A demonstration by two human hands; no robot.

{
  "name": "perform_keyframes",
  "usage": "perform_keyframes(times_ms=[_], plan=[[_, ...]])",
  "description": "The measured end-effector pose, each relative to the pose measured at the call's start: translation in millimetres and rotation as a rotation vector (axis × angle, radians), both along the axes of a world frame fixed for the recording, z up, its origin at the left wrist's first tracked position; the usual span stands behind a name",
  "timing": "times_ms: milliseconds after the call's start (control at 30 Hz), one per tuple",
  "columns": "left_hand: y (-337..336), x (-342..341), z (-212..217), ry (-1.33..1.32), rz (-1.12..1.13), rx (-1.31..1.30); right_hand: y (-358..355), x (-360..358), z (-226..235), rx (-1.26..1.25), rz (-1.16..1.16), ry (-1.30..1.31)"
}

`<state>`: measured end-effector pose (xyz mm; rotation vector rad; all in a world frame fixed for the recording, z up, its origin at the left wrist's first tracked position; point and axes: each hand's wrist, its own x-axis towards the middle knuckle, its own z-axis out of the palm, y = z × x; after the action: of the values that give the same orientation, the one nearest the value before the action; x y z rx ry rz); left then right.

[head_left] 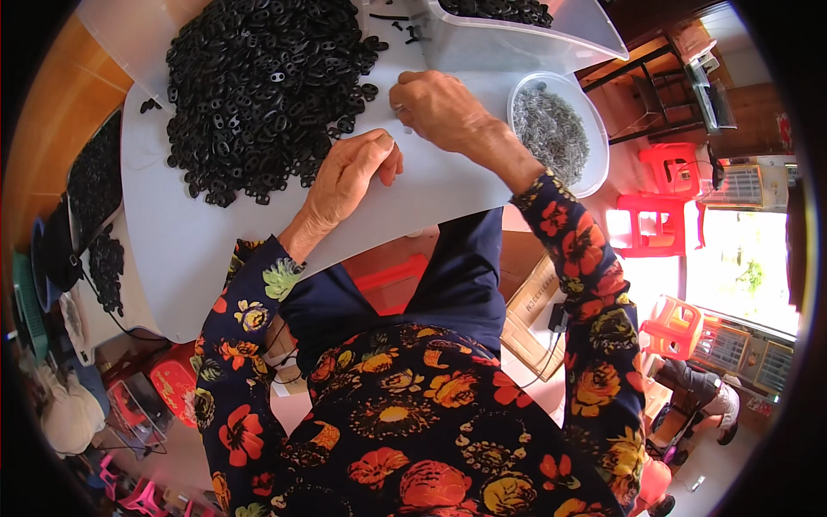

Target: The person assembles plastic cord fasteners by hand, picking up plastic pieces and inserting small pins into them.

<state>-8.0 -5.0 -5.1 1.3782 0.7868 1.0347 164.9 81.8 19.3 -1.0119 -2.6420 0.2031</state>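
A big heap of small black plastic rings [258, 82] lies on a white board [198, 233] in front of me. My left hand [349, 177] rests knuckles up on the board at the heap's near right edge, fingers curled; I cannot see anything in it. My right hand [435, 105] is just beyond it, fingers pinched together over the board near a few stray black rings [366, 86]. What the fingertips hold is too small to tell. A white oval bowl [594, 129] of small grey metal parts [551, 129] stands to the right of my right wrist.
A clear plastic bin [534, 39] with more black pieces sits at the board's far edge. Trays of black pieces [95, 181] lie left. Red plastic stools [659, 220] and a cardboard box [530, 302] stand on the floor right. Another person's legs [702, 401] show at lower right.
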Motion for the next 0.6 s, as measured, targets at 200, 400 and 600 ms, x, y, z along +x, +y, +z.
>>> perform_keyframes(times_ms=[200, 400, 600], plan=[[-4.5, 0.4, -1.5, 0.137, -0.004, 0.106, 6.7, -5.1, 8.9, -0.169, -0.100, 0.022], [-7.3, -0.1, 4.2, 0.268, -0.049, 0.085, 3.4, 15.9, 16.1, -0.148, -0.081, 0.080], [-6.3, 1.4, 8.3, 0.230, -0.034, 0.071, -3.0, 19.5, 3.8, -0.060, 0.042, 0.025]])
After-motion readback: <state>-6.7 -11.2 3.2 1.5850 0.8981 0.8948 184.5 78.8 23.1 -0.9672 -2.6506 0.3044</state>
